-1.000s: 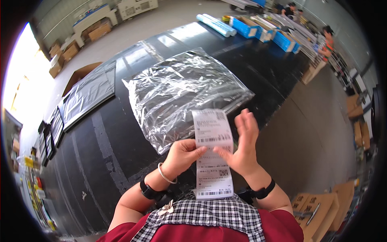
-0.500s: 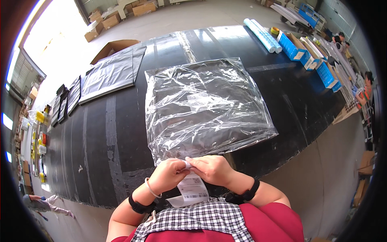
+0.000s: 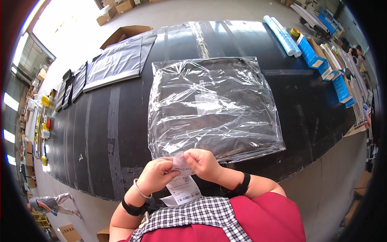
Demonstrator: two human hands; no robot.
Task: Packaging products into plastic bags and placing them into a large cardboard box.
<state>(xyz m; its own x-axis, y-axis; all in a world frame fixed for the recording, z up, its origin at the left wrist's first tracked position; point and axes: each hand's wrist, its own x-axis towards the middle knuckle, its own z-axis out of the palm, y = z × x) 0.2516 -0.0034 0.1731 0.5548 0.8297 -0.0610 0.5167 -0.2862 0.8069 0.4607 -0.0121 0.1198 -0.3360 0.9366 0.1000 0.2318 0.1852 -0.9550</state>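
Observation:
A strip of white printed labels point(image 3: 183, 188) hangs from my hands down toward my checked apron. My left hand point(image 3: 158, 174) is closed, pinching the strip's upper part between thumb and fingers. At the strip's top edge, my right hand point(image 3: 204, 164) is closed with bent fingers on a label corner; its fingertips are partly hidden. Just beyond both hands a flat, dark square item in a clear plastic bag point(image 3: 238, 129) lies on the black table point(image 3: 133, 121). A pale rectangular patch shows near the bag's middle.
Folded grey plastic bags point(image 3: 115, 66) lie at the far left, by an open cardboard box point(image 3: 125, 34). Light-blue rolls point(image 3: 282, 36) and blue boxes point(image 3: 312, 52) sit at the far right. A person point(image 3: 50, 204) is on the floor beyond the table's left side.
The label at the strip's top, bunched between my fingers before, is now spread flatter. My right hand has moved up a little and turned. The whole view has shifted slightly.

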